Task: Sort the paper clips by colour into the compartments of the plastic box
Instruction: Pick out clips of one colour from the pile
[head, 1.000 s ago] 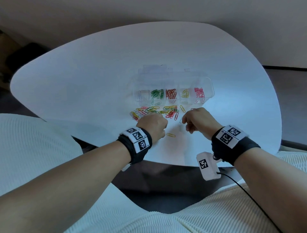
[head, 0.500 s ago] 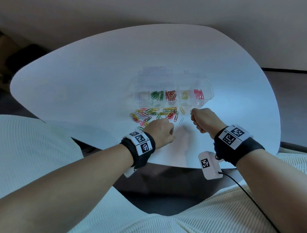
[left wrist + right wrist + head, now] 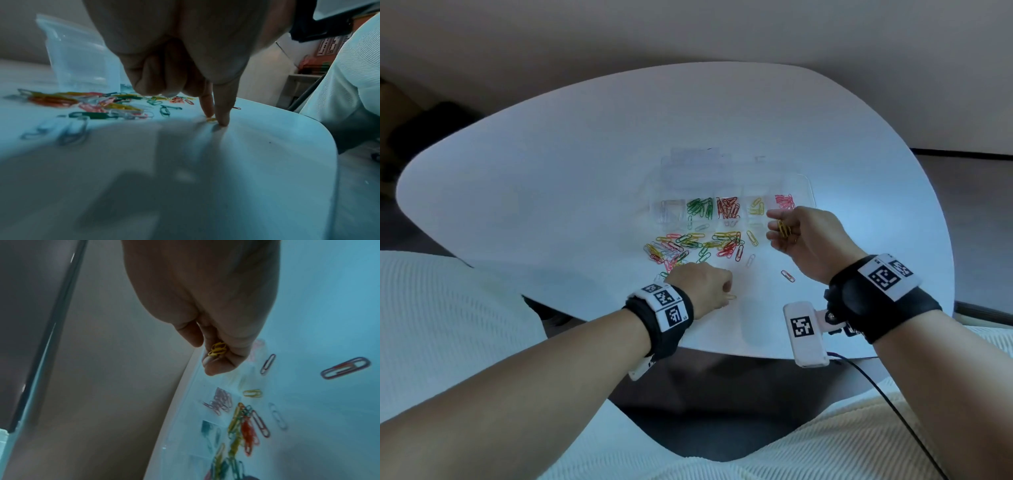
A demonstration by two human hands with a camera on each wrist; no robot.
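Note:
A clear plastic box (image 3: 803,186) lies on the white table (image 3: 551,192); its compartments hold green, red, yellow and pink clips. A mixed pile of paper clips (image 3: 688,245) lies just in front of it. My right hand (image 3: 804,236) is raised near the box's right end and grips a few yellow clips (image 3: 784,229) (image 3: 218,349) in curled fingers. Near the table's front edge, my left hand (image 3: 705,286) pinches a yellow clip (image 3: 730,297) (image 3: 211,119) on the table with thumb and forefinger.
A lone red clip (image 3: 787,275) and a pale clip (image 3: 750,261) lie loose between the hands. The box's open lid (image 3: 698,168) lies behind it. The table's front edge is close to the left wrist.
My right hand has lifted off the table and moved up toward the box's right end with yellow clips. My left hand drew back from the pile to the lone yellow clip.

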